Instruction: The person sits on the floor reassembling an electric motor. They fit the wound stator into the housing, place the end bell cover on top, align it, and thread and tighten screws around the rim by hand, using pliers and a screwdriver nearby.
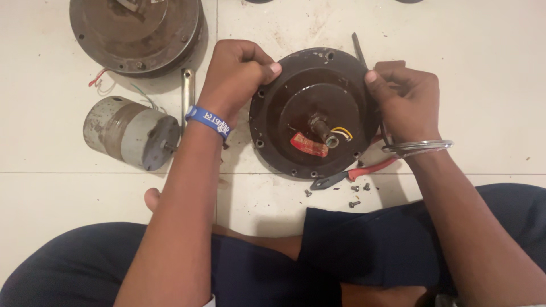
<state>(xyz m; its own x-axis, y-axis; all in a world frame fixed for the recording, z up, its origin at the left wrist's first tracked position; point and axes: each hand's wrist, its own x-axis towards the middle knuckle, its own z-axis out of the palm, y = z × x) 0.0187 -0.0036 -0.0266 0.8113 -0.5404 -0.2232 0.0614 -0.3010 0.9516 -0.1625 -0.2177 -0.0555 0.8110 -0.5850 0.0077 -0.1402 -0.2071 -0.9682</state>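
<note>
Both hands grip a round, dark brown motor housing (313, 113) that lies flat on the pale tiled floor (489, 68) in front of the seated person's knees: the left hand (236, 77) is clenched over its upper left rim with the thumb pressed on the edge, and the right hand (404, 96) is curled around its right rim (a thin dark tool (359, 50) sticks up beside the thumb). A short shaft (321, 128) with yellow wires stands at the housing's centre, red-handled pliers (355, 172) and loose screws (355, 193) lie just below it, and a grey cylindrical motor (131, 133) and a second rusty housing (136, 31) lie to the left.
</note>
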